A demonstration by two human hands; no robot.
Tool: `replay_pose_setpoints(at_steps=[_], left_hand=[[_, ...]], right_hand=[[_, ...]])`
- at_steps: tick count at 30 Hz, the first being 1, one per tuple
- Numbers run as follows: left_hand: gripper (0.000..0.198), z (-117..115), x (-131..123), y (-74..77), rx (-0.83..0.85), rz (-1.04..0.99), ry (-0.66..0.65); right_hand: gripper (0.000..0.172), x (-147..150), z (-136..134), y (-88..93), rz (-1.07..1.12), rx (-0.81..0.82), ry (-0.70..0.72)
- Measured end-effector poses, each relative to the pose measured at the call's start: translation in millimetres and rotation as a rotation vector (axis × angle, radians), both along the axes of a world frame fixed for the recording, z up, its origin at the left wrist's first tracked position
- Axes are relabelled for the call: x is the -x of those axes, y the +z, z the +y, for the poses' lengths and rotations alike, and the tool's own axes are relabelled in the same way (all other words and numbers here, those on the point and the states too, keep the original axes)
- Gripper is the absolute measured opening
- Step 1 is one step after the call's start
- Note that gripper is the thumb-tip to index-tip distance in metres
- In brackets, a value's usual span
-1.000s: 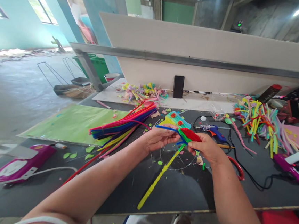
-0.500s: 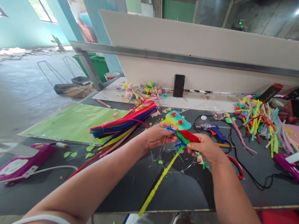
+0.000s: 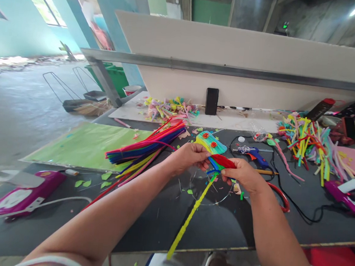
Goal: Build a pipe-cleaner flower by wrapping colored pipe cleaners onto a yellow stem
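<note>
My right hand [image 3: 242, 174] is closed around a small pipe-cleaner figure [image 3: 223, 162] with red and green parts, held over the dark table [image 3: 213, 223]. A long yellow pipe cleaner [image 3: 188, 221] hangs down from the figure toward me. My left hand [image 3: 189, 157] pinches a blue pipe cleaner [image 3: 212, 167] right at the figure, fingers pressed together. Just behind the hands lies a yellow and turquoise woven piece [image 3: 210, 142] with red dots.
A bundle of coloured pipe cleaners [image 3: 145, 149] lies left of the hands beside a green sheet [image 3: 86, 145]. A blue glue gun [image 3: 254, 155], red-handled scissors [image 3: 280, 196] and black cords sit right. More cut stems [image 3: 307, 144], a phone [image 3: 211, 101], pink devices [image 3: 24, 196].
The blue pipe cleaner's free end, sticking out left a second ago, has been drawn in to the figure. My left hand has moved closer to the right. The yellow stem swung slightly lower.
</note>
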State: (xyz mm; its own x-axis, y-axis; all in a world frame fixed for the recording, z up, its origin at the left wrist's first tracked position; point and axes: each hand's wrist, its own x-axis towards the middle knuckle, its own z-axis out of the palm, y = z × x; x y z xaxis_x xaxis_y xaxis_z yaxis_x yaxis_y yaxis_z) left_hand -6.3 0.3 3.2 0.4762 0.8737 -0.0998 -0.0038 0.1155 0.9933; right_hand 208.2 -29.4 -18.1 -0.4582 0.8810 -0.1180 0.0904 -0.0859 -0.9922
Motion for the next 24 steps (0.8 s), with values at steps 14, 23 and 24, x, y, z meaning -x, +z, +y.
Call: replay_pose_setpoints(at_steps=[14,23,24], left_hand=[[0.015,-6.8,-6.4,-5.8,-0.462,0.39,0.178],[0.01,-1.3,-7.1,-13.7,-0.349,0.354,0.15],[0.01,-1.1,-8.1,-14.1,-0.32,0.334,0.157]], right_hand=[[0.02,2.3,0.9,-0.7,0.013,0.018,-0.04],[0.023,1.1,1.4,-2.7,0.017,-0.003,-0.016],[0.024,1.4,1.4,-2.8,0.018,-0.001,-0.018]])
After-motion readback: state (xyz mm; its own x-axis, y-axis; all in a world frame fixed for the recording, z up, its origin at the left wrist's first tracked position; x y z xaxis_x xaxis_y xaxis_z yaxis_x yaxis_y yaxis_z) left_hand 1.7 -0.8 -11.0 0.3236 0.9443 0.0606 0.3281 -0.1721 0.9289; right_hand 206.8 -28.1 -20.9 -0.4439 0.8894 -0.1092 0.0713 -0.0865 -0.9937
